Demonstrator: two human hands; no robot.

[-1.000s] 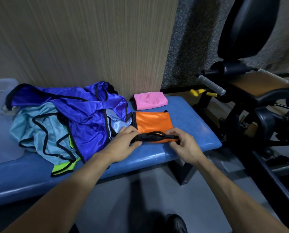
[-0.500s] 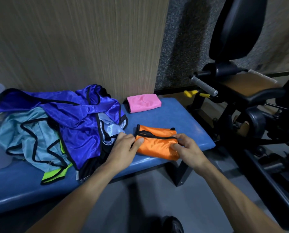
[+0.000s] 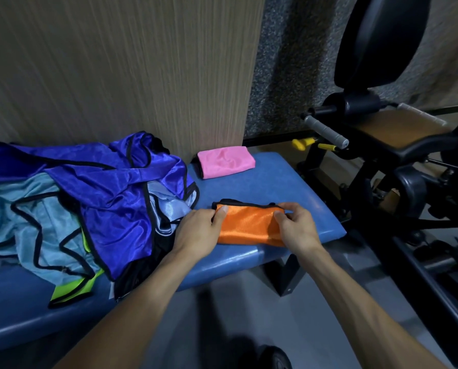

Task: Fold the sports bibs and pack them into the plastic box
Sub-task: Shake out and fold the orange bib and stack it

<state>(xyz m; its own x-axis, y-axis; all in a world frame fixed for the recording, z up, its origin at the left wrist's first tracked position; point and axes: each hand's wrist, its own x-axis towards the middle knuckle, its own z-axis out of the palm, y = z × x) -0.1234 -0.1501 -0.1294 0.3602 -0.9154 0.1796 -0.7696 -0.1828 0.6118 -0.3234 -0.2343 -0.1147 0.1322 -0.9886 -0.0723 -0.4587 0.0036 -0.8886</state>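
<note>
Orange bib now folded into a compact packet; left hand and right hand pinch its ends. Pink bib beyond them; boxing next

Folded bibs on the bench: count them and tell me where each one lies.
2. The orange bib lies near the front edge, gripped by both hands; the pink bib lies by the wall. The unfolded pile may hide more.

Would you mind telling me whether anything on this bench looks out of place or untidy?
Only the unfolded bibs stand out: a tangled heap on the bench, one green corner at its front edge. The pink bib lies folded, and both hands hold the folded orange bib.
</note>
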